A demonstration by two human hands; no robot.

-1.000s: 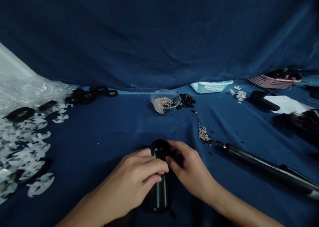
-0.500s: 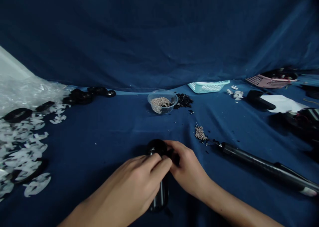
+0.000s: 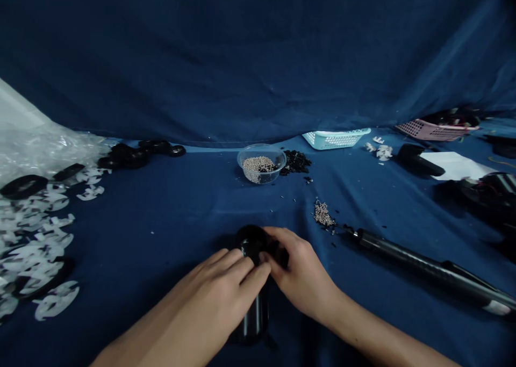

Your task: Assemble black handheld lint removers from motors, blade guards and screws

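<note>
A glossy black housing (image 3: 256,316) with a rounded top end lies on the blue cloth at the bottom centre. Over its left side rests my left hand (image 3: 220,286), fingers bent around it and partly hidden behind the knuckles. My right hand (image 3: 300,265) grips the upper right edge of the same housing, thumb and fingers closing round a dark part there. The fingertips of both hands nearly meet on the housing. Its inside is too dark to make out.
A clear bowl (image 3: 262,165) of small screws stands ahead, beside black pieces (image 3: 296,162). A screw pile (image 3: 322,214) and a black electric screwdriver (image 3: 427,267) lie right. White parts (image 3: 36,249) and black rings (image 3: 24,187) spread left. Teal (image 3: 336,139) and pink (image 3: 439,131) baskets sit behind.
My left hand has shifted slightly left and its fingers have spread a little across the housing. My right hand stays at the housing's upper right edge. The view has moved slightly.
</note>
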